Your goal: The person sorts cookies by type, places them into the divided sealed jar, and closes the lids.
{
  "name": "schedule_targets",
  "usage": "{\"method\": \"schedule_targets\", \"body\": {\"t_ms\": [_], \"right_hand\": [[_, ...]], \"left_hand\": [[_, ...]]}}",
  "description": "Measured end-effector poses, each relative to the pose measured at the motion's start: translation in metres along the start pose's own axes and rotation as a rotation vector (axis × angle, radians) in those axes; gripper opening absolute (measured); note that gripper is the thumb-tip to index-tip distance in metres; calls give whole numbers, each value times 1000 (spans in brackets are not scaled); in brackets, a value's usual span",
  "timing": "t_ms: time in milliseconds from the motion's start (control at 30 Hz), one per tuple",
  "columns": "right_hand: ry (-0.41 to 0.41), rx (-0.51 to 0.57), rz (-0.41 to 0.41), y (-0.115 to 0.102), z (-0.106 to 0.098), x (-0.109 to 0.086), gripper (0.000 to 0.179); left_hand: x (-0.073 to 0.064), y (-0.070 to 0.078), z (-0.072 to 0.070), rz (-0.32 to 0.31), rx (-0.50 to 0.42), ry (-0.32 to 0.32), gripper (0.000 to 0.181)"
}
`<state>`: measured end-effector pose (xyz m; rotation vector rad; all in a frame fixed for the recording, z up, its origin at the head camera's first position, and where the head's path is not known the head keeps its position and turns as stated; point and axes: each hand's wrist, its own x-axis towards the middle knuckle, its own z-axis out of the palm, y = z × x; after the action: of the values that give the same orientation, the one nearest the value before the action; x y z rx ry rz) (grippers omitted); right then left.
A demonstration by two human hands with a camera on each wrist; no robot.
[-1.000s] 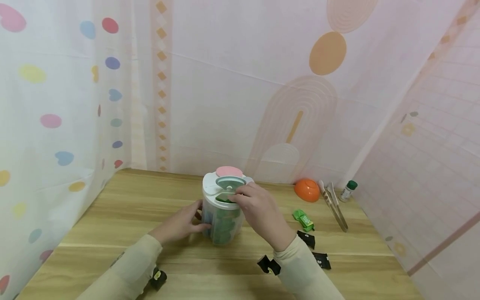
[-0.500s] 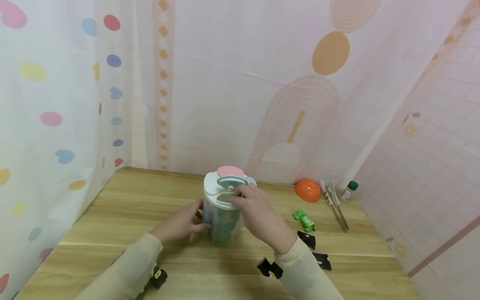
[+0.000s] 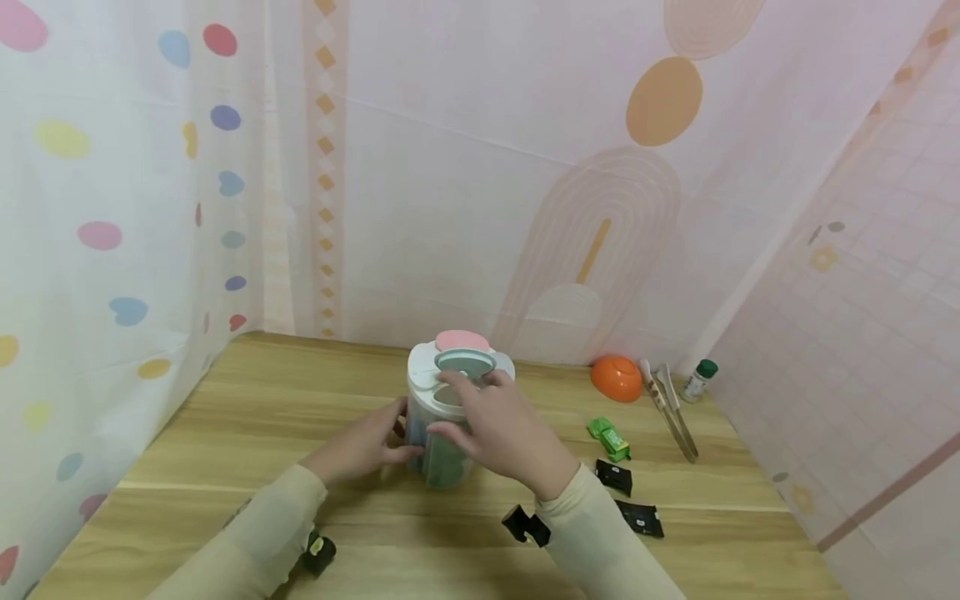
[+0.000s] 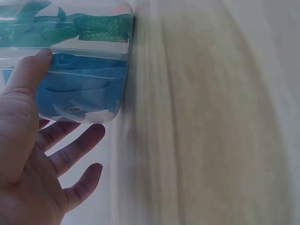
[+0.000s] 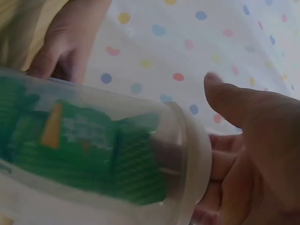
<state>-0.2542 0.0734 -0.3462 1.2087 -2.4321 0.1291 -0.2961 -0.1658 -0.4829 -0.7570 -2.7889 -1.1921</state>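
A clear storage canister (image 3: 444,468) with a white lid (image 3: 422,358) stands upright on the table. Its grey-green flap (image 3: 467,361) is raised beside an uncovered opening (image 3: 447,395); a pink flap (image 3: 461,339) lies behind. Green wrapped packets (image 5: 89,140) fill one compartment, a blue packet (image 4: 82,86) another. My left hand (image 3: 363,450) steadies the canister's left side, thumb against the front and fingers round the side. Over the lid's right front reaches my right hand (image 3: 501,429), thumb spread from the fingers, nothing seen in its grasp. The hand partly covers the opening.
To the right lie a green packet (image 3: 610,440) and black packets (image 3: 613,477). Behind them are an orange bowl (image 3: 617,378), tongs (image 3: 669,412) and a small green-capped bottle (image 3: 699,381). Patterned curtains (image 3: 465,183) hang along the table's back and sides.
A green packet showing in the opening one second ago has dropped inside. My right hand has shifted left and spread its thumb and fingers. The left hand keeps its place.
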Motion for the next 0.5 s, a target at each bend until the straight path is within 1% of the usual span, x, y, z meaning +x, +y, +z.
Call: {"method": "schedule_targets", "body": {"t_ms": [200,333,400,433,500], "right_hand": [[-104,-84,59,-9,-8,13,69],[-117,-128,69,-12,-10,15,71],[-110,-111,66,-12,-10,15,68],[-108,-82,64,-10,-9,14,65],[-90,19,67,-8,-8,12,58]], "left_hand": [[0,0,0,-10,-28,-4,64],[1,1,0,-7,-37,-12,65],[1,1,0,-7,-30,-12,64],[1,1,0,-10,-23,-11,64],[1,1,0,-17,-9,-9,62]]}}
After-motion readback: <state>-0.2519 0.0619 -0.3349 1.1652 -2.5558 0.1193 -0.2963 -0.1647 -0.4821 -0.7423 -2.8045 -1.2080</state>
